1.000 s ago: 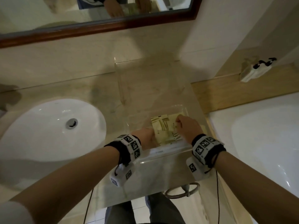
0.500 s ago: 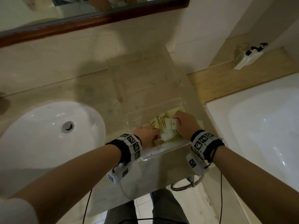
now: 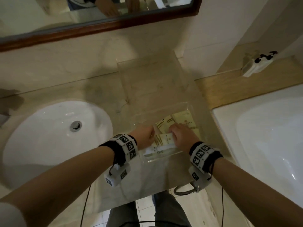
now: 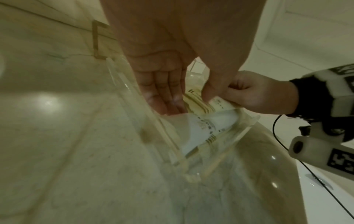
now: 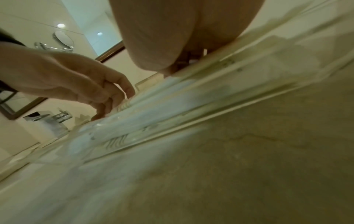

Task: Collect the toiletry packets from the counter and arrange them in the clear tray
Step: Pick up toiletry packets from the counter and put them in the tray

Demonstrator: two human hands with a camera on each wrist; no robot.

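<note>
A clear tray (image 3: 164,110) sits on the marble counter with several cream, gold-striped toiletry packets (image 3: 184,121) lying in it. Both hands are inside the tray. My left hand (image 3: 146,135) reaches in from the left, its fingers (image 4: 162,100) straight and pointing down onto the packets. The thumb lies next to the packet held by the other hand. My right hand (image 3: 180,133) pinches the edge of a cream packet (image 4: 220,104) near the tray's middle. A white packet (image 4: 206,125) lies against the tray's front wall (image 4: 247,125). The right wrist view is blurred.
A white sink basin (image 3: 54,141) is to the left and a white bathtub (image 3: 262,136) to the right. A clear stand (image 3: 152,76) rises behind the tray, below a wood-framed mirror (image 3: 98,25). A white object (image 3: 255,66) lies on the tub ledge. A metal ring (image 3: 185,190) hangs under the counter edge.
Both hands have drawn back toward the tray's front. The stacked packets are now spread out, with a cream one at the far right uncovered and a white one at the front wall.
</note>
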